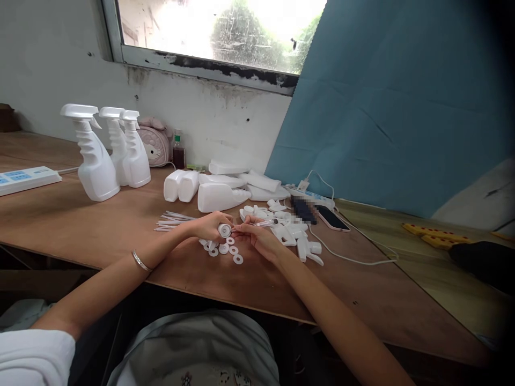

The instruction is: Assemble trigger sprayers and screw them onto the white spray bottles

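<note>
Grey cloth covers the lap at the lower edge, nearest the viewer. Above the brown tabletop, both hands work close together: the left hand is closed around a white part, round end facing the viewer; the right hand pinches a slender tool beside it, contact between the two being unclear. White washers lie below, thin tubes leftward, spray heads rightward, and white bottles behind.
</note>
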`<action>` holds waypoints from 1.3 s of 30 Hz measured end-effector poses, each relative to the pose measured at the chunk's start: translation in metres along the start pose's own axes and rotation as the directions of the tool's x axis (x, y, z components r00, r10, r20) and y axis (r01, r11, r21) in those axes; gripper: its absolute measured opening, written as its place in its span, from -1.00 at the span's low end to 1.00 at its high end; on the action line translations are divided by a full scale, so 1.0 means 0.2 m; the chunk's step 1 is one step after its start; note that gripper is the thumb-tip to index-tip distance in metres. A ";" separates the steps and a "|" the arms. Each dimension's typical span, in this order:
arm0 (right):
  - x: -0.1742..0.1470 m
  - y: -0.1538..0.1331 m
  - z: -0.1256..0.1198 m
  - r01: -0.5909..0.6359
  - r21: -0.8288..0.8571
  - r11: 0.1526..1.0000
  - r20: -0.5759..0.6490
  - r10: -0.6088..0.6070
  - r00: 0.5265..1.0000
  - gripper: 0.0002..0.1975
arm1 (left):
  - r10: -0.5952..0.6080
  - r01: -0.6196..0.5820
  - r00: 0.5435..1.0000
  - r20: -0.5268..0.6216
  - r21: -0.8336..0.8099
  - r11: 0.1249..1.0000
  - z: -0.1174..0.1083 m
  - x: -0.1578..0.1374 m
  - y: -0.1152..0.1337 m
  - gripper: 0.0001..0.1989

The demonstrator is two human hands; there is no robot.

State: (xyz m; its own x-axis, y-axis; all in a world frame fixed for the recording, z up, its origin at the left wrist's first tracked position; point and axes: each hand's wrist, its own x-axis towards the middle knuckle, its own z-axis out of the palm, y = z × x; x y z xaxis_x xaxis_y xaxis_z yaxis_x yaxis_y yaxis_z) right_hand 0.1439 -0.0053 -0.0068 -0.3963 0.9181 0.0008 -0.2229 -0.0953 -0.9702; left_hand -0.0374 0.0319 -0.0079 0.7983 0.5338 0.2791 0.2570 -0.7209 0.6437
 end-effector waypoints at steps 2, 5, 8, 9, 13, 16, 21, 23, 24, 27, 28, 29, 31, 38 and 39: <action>0.01 0.00 0.00 -0.008 0.027 1.000 -0.017 0.009 1.000 -0.75 | 0.014 -0.013 0.999 -0.035 0.037 0.999 0.00 0.00 -0.01 -0.91; 0.01 0.01 -0.01 -0.012 0.044 0.999 -0.032 0.014 0.999 -0.75 | 0.020 -0.005 0.997 -0.079 0.185 0.983 0.00 0.00 -0.01 -0.91; 0.02 0.03 -0.01 -0.006 0.005 1.000 -0.022 0.006 1.000 -0.75 | -0.043 0.073 0.995 -0.085 0.391 0.917 0.00 0.00 0.01 -0.90; 0.02 0.04 -0.01 0.000 -0.015 1.000 -0.021 0.000 1.000 -0.75 | -0.064 0.095 0.994 -0.084 0.446 0.890 0.00 -0.01 0.01 -0.90; 0.01 0.05 0.01 0.041 -0.081 0.996 -0.036 -0.044 0.998 -0.74 | -0.098 0.124 0.992 -0.076 0.586 0.801 0.00 -0.01 0.02 -0.87; 0.00 0.06 0.03 0.059 -0.144 0.988 -0.068 -0.069 0.995 -0.72 | -0.119 0.136 0.990 -0.071 0.664 0.736 0.01 -0.01 0.02 -0.83; -0.01 0.07 0.08 0.053 -0.201 0.978 -0.159 -0.086 0.983 -0.73 | -0.169 0.146 0.985 -0.046 0.748 0.647 0.01 0.00 0.02 -0.78; 0.00 0.07 0.08 0.051 -0.197 0.979 -0.179 -0.087 0.980 -0.73 | -0.179 0.152 0.983 -0.047 0.756 0.637 0.01 0.00 0.02 -0.77; 0.00 0.07 0.07 0.051 -0.193 0.980 -0.180 -0.087 0.980 -0.73 | -0.182 0.155 0.982 -0.049 0.757 0.635 0.01 0.00 0.02 -0.77; 0.00 0.06 0.06 0.003 -0.170 0.985 -0.176 -0.033 0.984 -0.73 | -0.182 0.163 0.981 -0.062 0.769 0.618 0.00 0.00 0.01 -0.78; 0.00 0.06 0.05 -0.029 -0.162 0.986 -0.175 0.000 0.984 -0.73 | -0.180 0.164 0.981 -0.067 0.776 0.609 0.00 0.00 0.01 -0.78; 0.00 0.06 0.05 -0.055 -0.156 0.986 -0.176 0.027 0.984 -0.73 | -0.177 0.166 0.982 -0.073 0.785 0.597 -0.01 0.00 0.01 -0.78; 0.00 0.07 0.05 -0.076 -0.153 0.985 -0.172 0.049 0.984 -0.73 | -0.167 0.163 0.983 -0.080 0.800 0.577 -0.01 0.00 0.01 -0.76; 0.02 0.08 0.05 -0.048 -0.179 0.983 -0.186 0.014 0.982 -0.69 | -0.162 0.144 0.985 -0.060 0.803 0.579 -0.01 0.00 0.01 -0.75; 0.02 0.08 0.05 -0.047 -0.183 0.982 -0.200 0.010 0.980 -0.69 | -0.163 0.143 0.985 -0.057 0.801 0.582 -0.01 0.00 0.01 -0.76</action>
State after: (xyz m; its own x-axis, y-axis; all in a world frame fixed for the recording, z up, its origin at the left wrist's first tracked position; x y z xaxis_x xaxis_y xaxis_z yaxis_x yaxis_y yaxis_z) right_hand 0.1300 -0.0069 -0.0207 -0.2127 0.9754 -0.0572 -0.0375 -0.0667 -0.9971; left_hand -0.0390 0.0317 -0.0057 0.7134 0.6685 0.2102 0.6995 -0.6974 -0.1560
